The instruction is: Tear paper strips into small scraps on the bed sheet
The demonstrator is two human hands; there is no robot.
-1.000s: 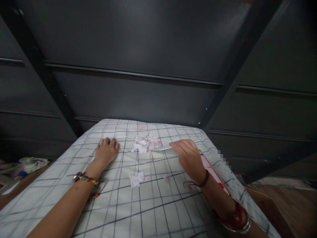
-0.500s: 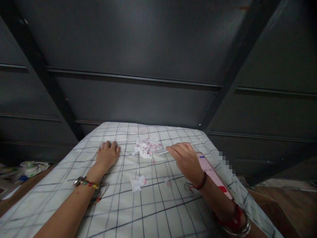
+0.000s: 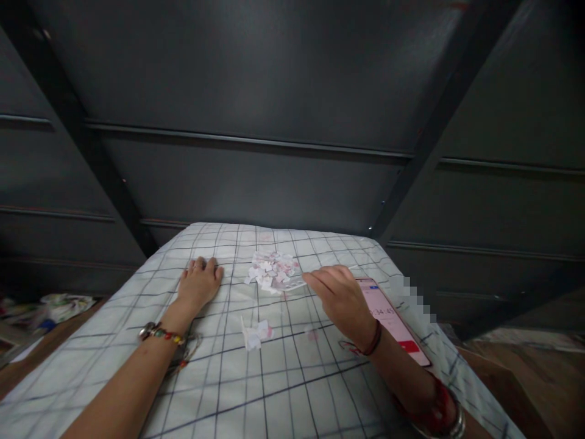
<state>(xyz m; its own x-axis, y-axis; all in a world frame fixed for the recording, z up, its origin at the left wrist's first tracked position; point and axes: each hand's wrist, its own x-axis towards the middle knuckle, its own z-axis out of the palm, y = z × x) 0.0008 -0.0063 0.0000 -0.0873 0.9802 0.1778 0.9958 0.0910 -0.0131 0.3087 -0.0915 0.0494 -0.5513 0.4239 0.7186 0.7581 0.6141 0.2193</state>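
My left hand (image 3: 201,281) lies flat on the checked white cloth (image 3: 283,390), fingers stretched, left of a heap of paper scraps (image 3: 273,272). Nothing is in it. My right hand (image 3: 337,296) is closed around a thin white utensil (image 3: 297,285) with a flat, pale end. Its exact kind is not clear. That end points left and reaches the right edge of the heap, while the thin other end shows past my knuckles. Nearer to me lies a smaller group of white and pink scraps (image 3: 256,335), apart from both hands.
A phone (image 3: 395,326) with a lit pink screen lies partly under my right forearm. Dark panels (image 3: 256,183) rise behind the cloth's far edge. Cluttered items (image 3: 66,309) sit low at the left, and a brown surface (image 3: 534,372) shows at the right.
My right hand has shifted slightly left and down with the white utensil, whose flat end has moved a little at the heap's edge. My left hand rests in the same place.
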